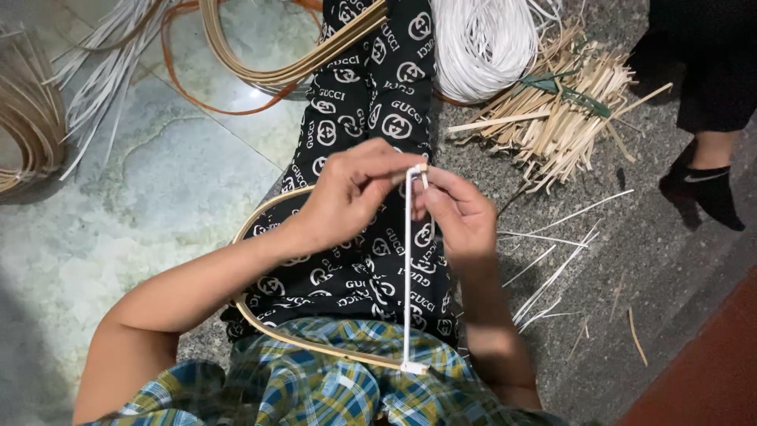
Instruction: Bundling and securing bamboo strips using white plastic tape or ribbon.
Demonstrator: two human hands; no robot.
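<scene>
- The left hand (pixel 347 193) pinches the top of a thin white plastic strip (pixel 408 268) with closed fingers.
- The right hand (pixel 457 213) pinches the same strip top, touching the left hand.
- The strip runs straight down to a bent tan bamboo hoop (pixel 268 331) lying across the lap, and is tied on at the hoop's near edge.
- No box or basket shows here.
- A big coil of white plastic strips (pixel 481 39) lies on the floor past the knees.
- A pile of short pale bamboo sticks (pixel 560 118) lies just beside the coil.
- More long bent bamboo strips (pixel 276 71) rest on the stretched leg.
- Another person's black-socked foot (pixel 710 189) stands well apart, at the right.
</scene>
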